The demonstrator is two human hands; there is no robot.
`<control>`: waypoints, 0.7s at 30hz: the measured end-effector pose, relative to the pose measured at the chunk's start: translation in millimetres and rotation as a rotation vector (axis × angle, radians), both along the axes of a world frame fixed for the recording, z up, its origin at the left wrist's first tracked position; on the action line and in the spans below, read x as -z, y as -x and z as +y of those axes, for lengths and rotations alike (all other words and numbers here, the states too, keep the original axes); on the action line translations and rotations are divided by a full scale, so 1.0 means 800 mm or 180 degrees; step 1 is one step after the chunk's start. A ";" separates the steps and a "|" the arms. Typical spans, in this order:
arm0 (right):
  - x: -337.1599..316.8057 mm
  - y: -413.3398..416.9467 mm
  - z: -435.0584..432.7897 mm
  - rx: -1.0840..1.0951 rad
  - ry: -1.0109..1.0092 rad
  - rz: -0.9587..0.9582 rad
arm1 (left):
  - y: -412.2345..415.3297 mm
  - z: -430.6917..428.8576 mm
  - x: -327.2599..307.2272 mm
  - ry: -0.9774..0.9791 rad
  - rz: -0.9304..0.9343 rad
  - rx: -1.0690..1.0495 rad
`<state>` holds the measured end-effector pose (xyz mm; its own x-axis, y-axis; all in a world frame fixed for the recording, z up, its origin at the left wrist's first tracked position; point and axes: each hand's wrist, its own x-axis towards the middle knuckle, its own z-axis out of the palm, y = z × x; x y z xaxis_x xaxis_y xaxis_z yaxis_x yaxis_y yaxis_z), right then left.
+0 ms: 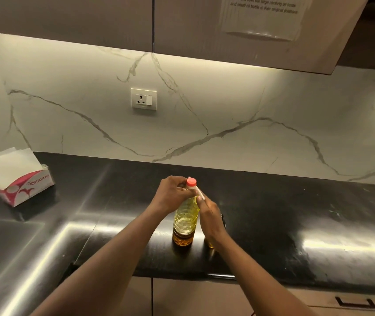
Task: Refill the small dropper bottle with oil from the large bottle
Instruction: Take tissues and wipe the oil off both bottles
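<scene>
Black counter (296, 213), marble backsplash (227, 106) w/ socket (143, 99), oil bottle (186, 215) upright

One wide-angle head cam, looking fwd & down across the counter (273, 213) to the wall (227, 99). Close range: bottle (186, 215) sits mid-frame, cabinets (67, 19) fill the top edge.

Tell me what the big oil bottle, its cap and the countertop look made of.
Large bottle: clear plastic, likely PET; ribbed walls, yellow oil shows through. Cap: red opaque plastic, matte-looking. Countertop: black polished stone, probably granite; glossy light streaks and pale flecks, though a composite can't be ruled out.
</scene>
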<state>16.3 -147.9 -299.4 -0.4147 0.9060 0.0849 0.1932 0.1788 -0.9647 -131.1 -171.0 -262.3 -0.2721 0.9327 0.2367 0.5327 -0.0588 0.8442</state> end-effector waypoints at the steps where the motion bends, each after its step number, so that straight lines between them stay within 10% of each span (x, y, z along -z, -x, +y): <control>1: 0.001 0.004 0.000 0.0034 -0.0050 0.0054 | 0.002 0.000 -0.001 0.0018 -0.0035 0.0005; 21: -0.004 0.001 0.020 0.0311 0.0203 0.0129 | 0.025 0.004 -0.033 0.0753 0.0486 0.0681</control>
<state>15.7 -132.1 -296.1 -0.3216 0.9460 0.0407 0.1672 0.0990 -0.9809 -151.1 -167.7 -235.9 -0.0428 0.9986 0.0300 0.6505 0.0050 0.7595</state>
